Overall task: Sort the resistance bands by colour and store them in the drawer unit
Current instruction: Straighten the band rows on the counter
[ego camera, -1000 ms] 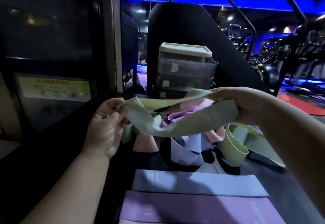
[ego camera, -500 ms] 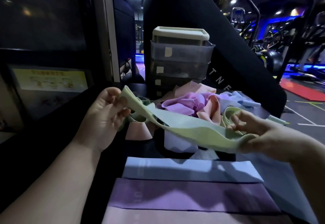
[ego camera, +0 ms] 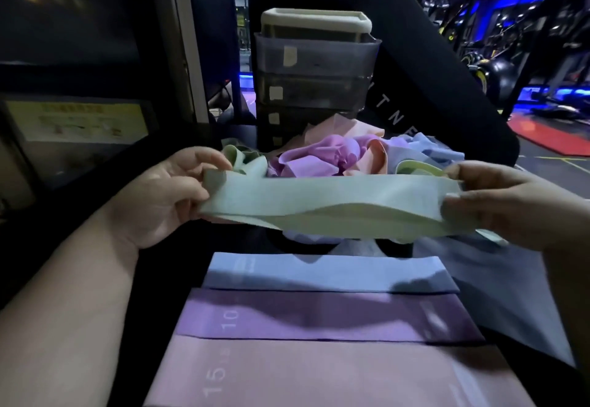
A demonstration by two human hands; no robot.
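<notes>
Dim gym, dark surface (ego camera: 153, 285). The left hand (ego camera: 166, 196) and right hand (ego camera: 498, 202), well apart, each pinched an end of a green band (ego camera: 335, 202) — taut above a blue band (ego camera: 329, 274), purple band (ego camera: 319, 315) and pink band (ego camera: 319, 374), laid flat. Behind lay a pile (ego camera: 319, 161), then the drawer unit (ego camera: 316, 65).

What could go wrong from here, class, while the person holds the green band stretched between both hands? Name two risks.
1. The green band is gripped only at its ends by the left hand and right hand; a slip could drop it into the mixed pile behind.
2. Laid down carelessly, it might overlap the flat blue band and disturb the purple band and pink band beside it.
</notes>
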